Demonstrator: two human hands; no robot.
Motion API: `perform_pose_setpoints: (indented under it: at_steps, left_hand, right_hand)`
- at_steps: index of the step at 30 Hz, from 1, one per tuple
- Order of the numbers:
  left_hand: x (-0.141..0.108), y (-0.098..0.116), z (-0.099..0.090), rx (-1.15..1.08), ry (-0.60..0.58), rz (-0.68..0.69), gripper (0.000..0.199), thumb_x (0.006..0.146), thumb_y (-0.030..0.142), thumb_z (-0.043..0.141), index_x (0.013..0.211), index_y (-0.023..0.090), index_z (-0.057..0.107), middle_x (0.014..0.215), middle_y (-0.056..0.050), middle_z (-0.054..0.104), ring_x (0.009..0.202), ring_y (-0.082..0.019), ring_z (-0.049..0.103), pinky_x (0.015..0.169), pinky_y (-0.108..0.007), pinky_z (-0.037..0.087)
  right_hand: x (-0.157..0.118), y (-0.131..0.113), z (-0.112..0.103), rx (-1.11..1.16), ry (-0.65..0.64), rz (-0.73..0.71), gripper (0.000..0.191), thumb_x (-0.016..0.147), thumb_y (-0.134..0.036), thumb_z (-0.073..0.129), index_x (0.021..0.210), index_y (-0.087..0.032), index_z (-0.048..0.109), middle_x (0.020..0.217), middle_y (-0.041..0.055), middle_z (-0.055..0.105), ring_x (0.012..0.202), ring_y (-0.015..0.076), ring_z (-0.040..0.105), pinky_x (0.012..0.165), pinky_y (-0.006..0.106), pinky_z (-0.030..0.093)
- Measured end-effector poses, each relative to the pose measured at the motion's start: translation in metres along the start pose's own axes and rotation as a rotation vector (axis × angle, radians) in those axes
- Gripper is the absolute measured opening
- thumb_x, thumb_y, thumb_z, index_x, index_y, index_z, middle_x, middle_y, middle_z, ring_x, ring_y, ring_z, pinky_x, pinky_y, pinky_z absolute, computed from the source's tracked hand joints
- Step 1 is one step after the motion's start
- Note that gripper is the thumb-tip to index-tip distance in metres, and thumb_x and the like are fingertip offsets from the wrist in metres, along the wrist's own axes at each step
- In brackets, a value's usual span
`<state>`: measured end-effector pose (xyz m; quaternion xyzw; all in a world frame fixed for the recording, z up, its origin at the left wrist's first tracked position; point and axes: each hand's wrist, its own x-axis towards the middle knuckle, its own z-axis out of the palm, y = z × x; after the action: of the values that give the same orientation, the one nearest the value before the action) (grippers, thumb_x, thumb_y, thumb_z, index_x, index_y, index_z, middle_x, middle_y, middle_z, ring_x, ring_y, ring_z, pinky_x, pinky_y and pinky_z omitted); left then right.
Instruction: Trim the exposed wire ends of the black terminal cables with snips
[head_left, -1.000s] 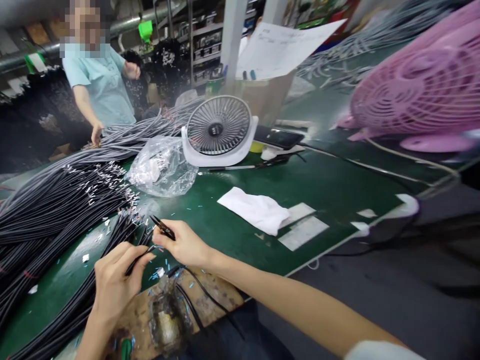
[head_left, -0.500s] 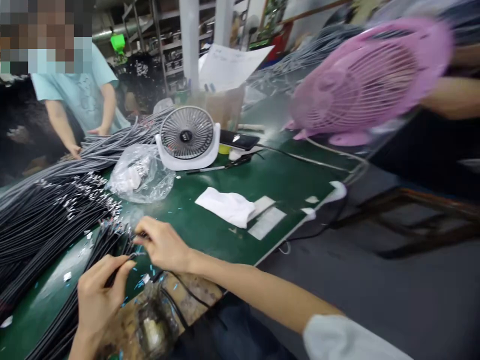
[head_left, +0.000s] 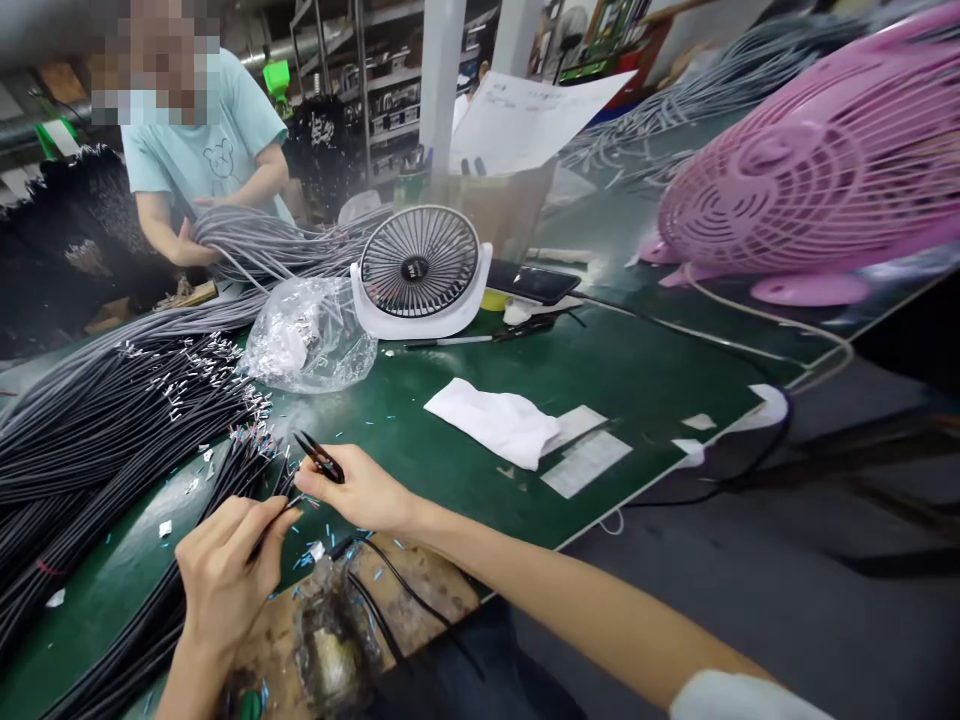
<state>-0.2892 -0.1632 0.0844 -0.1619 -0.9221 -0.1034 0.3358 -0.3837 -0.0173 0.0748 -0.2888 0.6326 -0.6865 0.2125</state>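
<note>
From where I stood, the left hand [head_left: 225, 560] had its fingers pinched narrow around a black cable [head_left: 262, 538], close to the end, where thin coloured wires [head_left: 306, 502] stuck out. The right hand [head_left: 365, 490] was just beside it, fingers curled around a black pointed tool [head_left: 322, 460] whose tips aimed away from the person; whether its thumb touched the wires, I couldn't tell. Both hands were above the near edge of the green tabletop [head_left: 637, 350], by a stained wooden board [head_left: 427, 578] that bore a lump wrapped in clear plastic [head_left: 334, 650]. Blue scraps [head_left: 302, 557] lay scattered below the hands. To the left spread a big heap of black cables [head_left: 97, 430], their stripped ends pointing inward, with a clear plastic bag [head_left: 315, 340] next to it and a small fan [head_left: 417, 270] beyond. A folded white cloth [head_left: 491, 420] lay to the right, and a large pink fan [head_left: 780, 190] stood farther off. Across the way, a co-worker in a light blue shirt [head_left: 206, 130] had both hands on grey cables [head_left: 259, 232].
</note>
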Motion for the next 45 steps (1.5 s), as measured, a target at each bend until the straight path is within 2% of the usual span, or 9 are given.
perform_pose_setpoints:
  at_steps: [5, 9, 13, 16, 23, 31, 36, 41, 45]
  left_hand:
    - [0.003, 0.001, 0.004, -0.202, -0.167, -0.297, 0.029, 0.087, 0.03, 0.045, 0.072, 0.017, 0.066, 0.058, -0.002, 0.06, 0.05, -0.012, 0.051, 0.05, -0.022, 0.037]
    - [0.01, 0.009, 0.0, -0.481, -0.374, -0.551, 0.042, 0.085, 0.04, 0.044, 0.054, 0.016, 0.059, 0.045, 0.001, 0.048, 0.043, -0.01, 0.039, 0.043, -0.022, 0.03]
    - [0.014, 0.015, -0.003, -0.547, -0.392, -0.6, 0.047, 0.085, 0.045, 0.041, 0.048, 0.016, 0.049, 0.043, 0.002, 0.038, 0.043, -0.01, 0.033, 0.043, -0.022, 0.026]
    - [0.014, 0.014, -0.002, -0.604, -0.392, -0.639, 0.05, 0.085, 0.05, 0.039, 0.047, 0.017, 0.041, 0.044, 0.002, 0.035, 0.045, -0.01, 0.032, 0.044, -0.023, 0.026]
    - [0.01, 0.006, 0.001, -0.768, -0.422, -0.769, 0.055, 0.084, 0.06, 0.034, 0.047, 0.019, 0.03, 0.043, 0.004, 0.024, 0.04, -0.008, 0.021, 0.039, -0.023, 0.019]
    - [0.003, -0.007, 0.005, -0.738, -0.361, -0.74, 0.041, 0.08, 0.049, 0.053, 0.058, 0.015, 0.056, 0.049, 0.001, 0.046, 0.047, -0.01, 0.043, 0.043, -0.021, 0.033]
    - [0.003, 0.0, 0.006, -0.419, -0.125, -0.564, 0.019, 0.078, 0.035, 0.06, 0.073, 0.019, 0.069, 0.064, -0.001, 0.063, 0.055, -0.013, 0.054, 0.053, -0.024, 0.04]
    - [0.002, 0.0, 0.006, -0.371, -0.049, -0.536, 0.012, 0.074, 0.031, 0.065, 0.07, 0.02, 0.069, 0.06, 0.001, 0.063, 0.053, -0.013, 0.056, 0.05, -0.023, 0.041]
    - [0.0, -0.001, 0.007, -0.336, -0.023, -0.55, 0.015, 0.077, 0.031, 0.062, 0.072, 0.019, 0.069, 0.059, 0.001, 0.063, 0.048, -0.011, 0.052, 0.045, -0.022, 0.038]
  right_hand:
    - [-0.002, 0.003, 0.004, 0.301, -0.076, 0.0, 0.045, 0.07, -0.056, 0.063, 0.062, -0.017, 0.042, 0.051, -0.0068, 0.031, 0.049, 0.0062, 0.031, 0.047, 0.02, 0.025]
    - [-0.006, 0.0, 0.001, 0.007, -0.08, -0.218, 0.032, 0.08, -0.041, 0.056, 0.064, -0.017, 0.043, 0.06, -0.0024, 0.041, 0.055, 0.0085, 0.037, 0.052, 0.021, 0.031]
    - [-0.003, -0.001, -0.01, -0.508, 0.182, -0.471, 0.011, 0.08, -0.016, 0.05, 0.069, -0.016, 0.049, 0.074, 0.0023, 0.047, 0.063, 0.0111, 0.041, 0.057, 0.023, 0.032]
    - [-0.001, -0.001, -0.019, -0.522, 0.422, -0.525, 0.016, 0.086, -0.019, 0.045, 0.07, -0.016, 0.05, 0.072, 0.0028, 0.048, 0.062, 0.0115, 0.044, 0.058, 0.023, 0.034]
    - [-0.004, 0.007, -0.016, -0.546, -0.015, -0.714, 0.008, 0.081, -0.015, 0.051, 0.081, -0.016, 0.059, 0.076, 0.0026, 0.06, 0.067, 0.0117, 0.052, 0.06, 0.022, 0.034]
    - [-0.006, 0.002, 0.001, -0.001, -0.158, -0.15, 0.024, 0.083, -0.026, 0.048, 0.062, -0.015, 0.047, 0.055, -0.0023, 0.045, 0.051, 0.0079, 0.039, 0.051, 0.02, 0.031]
    - [-0.001, -0.002, -0.013, -0.389, 0.131, -0.266, 0.03, 0.081, -0.02, 0.05, 0.053, -0.015, 0.04, 0.054, -0.003, 0.039, 0.054, 0.0077, 0.034, 0.053, 0.021, 0.024]
    - [0.005, -0.003, -0.037, -0.327, 0.507, -0.206, 0.019, 0.082, -0.022, 0.05, 0.064, -0.015, 0.052, 0.058, -0.0019, 0.048, 0.053, 0.0086, 0.04, 0.053, 0.021, 0.031]
    - [-0.001, -0.007, -0.025, -0.308, 0.337, -0.308, 0.008, 0.076, -0.015, 0.058, 0.08, -0.015, 0.065, 0.073, 0.0003, 0.055, 0.06, 0.0081, 0.045, 0.054, 0.019, 0.034]
